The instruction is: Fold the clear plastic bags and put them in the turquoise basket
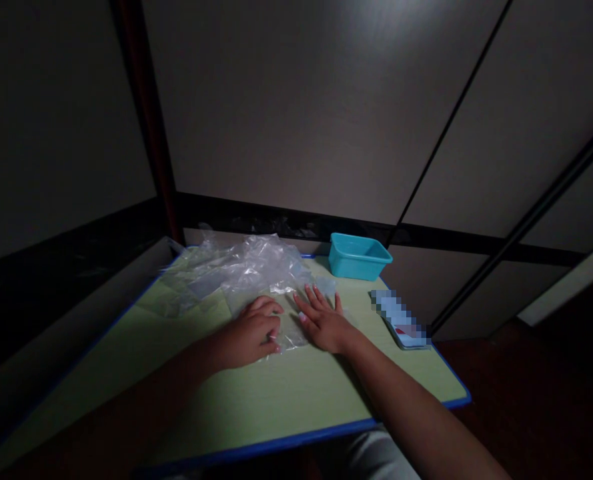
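Observation:
Under my two hands a clear plastic bag (292, 333) lies spread on a pale green table. My right hand (325, 325) rests flat on the bag with its fingers spread. To its left, my left hand (253, 333) touches the bag's left side, fingers loosely bent and thumb apart from the index finger, with nothing visibly gripped. Just beyond my hands lies a crumpled heap of clear plastic bags (256, 263). Thin transparent layers overlap there, so where one bag ends and another starts is hard to make out.
At the table's far right corner stands a turquoise plastic basket (357, 267). A light blue flat pack (403, 323), partly blurred, lies along the right edge. Blue edging rims the table (296, 440). Dark panelled cabinet doors (286, 120) rise directly behind it.

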`<state>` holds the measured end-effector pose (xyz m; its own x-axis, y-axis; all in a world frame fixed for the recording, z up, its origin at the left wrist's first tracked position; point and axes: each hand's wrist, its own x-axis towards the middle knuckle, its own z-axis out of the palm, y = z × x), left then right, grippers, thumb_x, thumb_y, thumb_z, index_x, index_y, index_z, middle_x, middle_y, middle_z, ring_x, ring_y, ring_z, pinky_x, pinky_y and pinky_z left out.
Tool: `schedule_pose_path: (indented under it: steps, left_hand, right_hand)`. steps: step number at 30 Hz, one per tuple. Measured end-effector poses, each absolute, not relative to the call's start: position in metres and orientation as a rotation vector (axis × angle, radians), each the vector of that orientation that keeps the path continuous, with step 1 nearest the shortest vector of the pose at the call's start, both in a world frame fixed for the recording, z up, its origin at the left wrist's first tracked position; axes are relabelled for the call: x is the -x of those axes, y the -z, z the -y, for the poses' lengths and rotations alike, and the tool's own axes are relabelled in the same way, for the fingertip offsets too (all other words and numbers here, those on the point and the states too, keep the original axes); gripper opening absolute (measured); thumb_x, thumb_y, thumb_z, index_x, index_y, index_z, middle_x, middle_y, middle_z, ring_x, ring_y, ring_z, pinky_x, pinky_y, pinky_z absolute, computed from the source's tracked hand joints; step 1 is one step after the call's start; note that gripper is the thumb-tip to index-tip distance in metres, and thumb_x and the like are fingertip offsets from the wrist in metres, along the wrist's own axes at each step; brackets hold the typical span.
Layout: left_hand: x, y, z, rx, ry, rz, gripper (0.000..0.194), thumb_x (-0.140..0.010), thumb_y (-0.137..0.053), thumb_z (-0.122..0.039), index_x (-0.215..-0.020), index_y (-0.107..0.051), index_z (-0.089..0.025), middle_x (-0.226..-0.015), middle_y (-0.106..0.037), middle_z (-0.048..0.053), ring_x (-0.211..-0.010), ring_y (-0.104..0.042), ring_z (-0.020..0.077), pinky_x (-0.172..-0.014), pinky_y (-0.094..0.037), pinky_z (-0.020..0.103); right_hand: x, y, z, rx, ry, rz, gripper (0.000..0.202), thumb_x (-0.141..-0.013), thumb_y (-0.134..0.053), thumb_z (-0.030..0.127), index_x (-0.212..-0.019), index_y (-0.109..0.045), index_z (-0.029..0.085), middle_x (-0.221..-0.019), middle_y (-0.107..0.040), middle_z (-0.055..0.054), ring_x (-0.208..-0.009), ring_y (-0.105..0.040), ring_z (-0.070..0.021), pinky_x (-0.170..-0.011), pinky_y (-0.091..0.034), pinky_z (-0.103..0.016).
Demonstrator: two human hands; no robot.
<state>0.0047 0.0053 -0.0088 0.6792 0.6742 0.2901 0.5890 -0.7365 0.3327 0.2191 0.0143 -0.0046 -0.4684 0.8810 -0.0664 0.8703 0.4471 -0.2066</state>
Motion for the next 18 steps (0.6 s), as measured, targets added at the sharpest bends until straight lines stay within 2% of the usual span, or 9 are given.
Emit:
schedule_pose_path:
  steps: [9,14,18]
  left_hand:
    - [-0.003,-0.007,-0.002,-2.647,-0.571,-0.986,0.014,-0.073,-0.063,-0.021,-0.065,-0.052,-0.018,-0.103,-0.054,0.006,-0.108,-0.041,0.0223,-0.091,-0.036,0.033]
    - [-0.001,-0.007,-0.003,-2.601,-0.501,-1.017,0.024,-0.06,-0.075,-0.03,-0.066,-0.055,-0.018,-0.107,-0.054,0.005,-0.109,-0.039,0.0248,-0.09,-0.035,0.034]
    - [-0.001,-0.01,-0.001,-2.575,-0.459,-0.988,0.021,-0.061,-0.073,-0.026,-0.063,-0.053,-0.018,-0.104,-0.054,0.004,-0.105,-0.041,0.0239,-0.089,-0.036,0.033]
  right_hand:
    - [-0.216,0.007,-0.012,1.597,-0.312,2.7,0.058,-0.091,-0.017,0.053,-0.143,-0.001,0.033,-0.149,0.007,-0.002,-0.136,0.008,-0.0231,-0.102,0.008,-0.057]
    - [-0.216,0.008,-0.013,1.619,-0.313,2.704,0.059,-0.091,-0.018,0.054,-0.143,0.0,0.033,-0.149,0.008,-0.002,-0.136,0.008,-0.0239,-0.102,0.009,-0.057]
    - [-0.217,0.008,-0.013,1.605,-0.325,2.698,0.059,-0.09,-0.017,0.055,-0.143,0.0,0.033,-0.149,0.007,-0.002,-0.136,0.008,-0.0232,-0.102,0.008,-0.057]
